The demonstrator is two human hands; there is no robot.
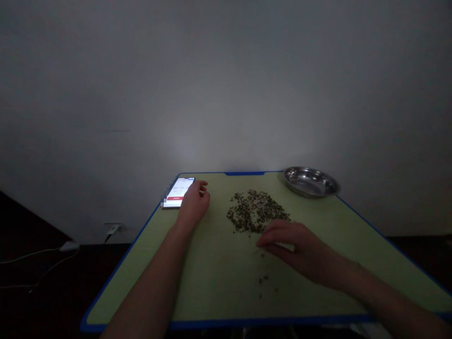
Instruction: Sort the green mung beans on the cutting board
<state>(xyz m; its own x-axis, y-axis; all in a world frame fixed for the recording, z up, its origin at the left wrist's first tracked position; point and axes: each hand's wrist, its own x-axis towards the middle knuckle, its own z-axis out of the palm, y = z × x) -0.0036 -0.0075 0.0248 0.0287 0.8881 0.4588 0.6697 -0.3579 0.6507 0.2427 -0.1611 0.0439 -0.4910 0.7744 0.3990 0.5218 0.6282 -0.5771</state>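
Note:
A spread pile of small dark seeds or grains (243, 214), with paler bits among them, lies on the light green tabletop (219, 282). My right hand (287, 240) is over the pile's near edge, thumb and fingertips pinched together; whatever is between them is too small to make out. Several loose dark pieces (264, 278) lie apart from the pile, nearer to me. My left hand (195, 201) rests left of the pile beside a phone (179, 192), fingers loosely curled and apart, with nothing visible in it. The phone's screen is lit, with a red bar.
A shallow round metal bowl (310, 182) stands at the table's far right corner. Blue edging (243, 323) runs around the table. A grey wall (226, 84) rises behind it. On the floor at left are white cables (52, 266) and a plug (113, 230) near the wall.

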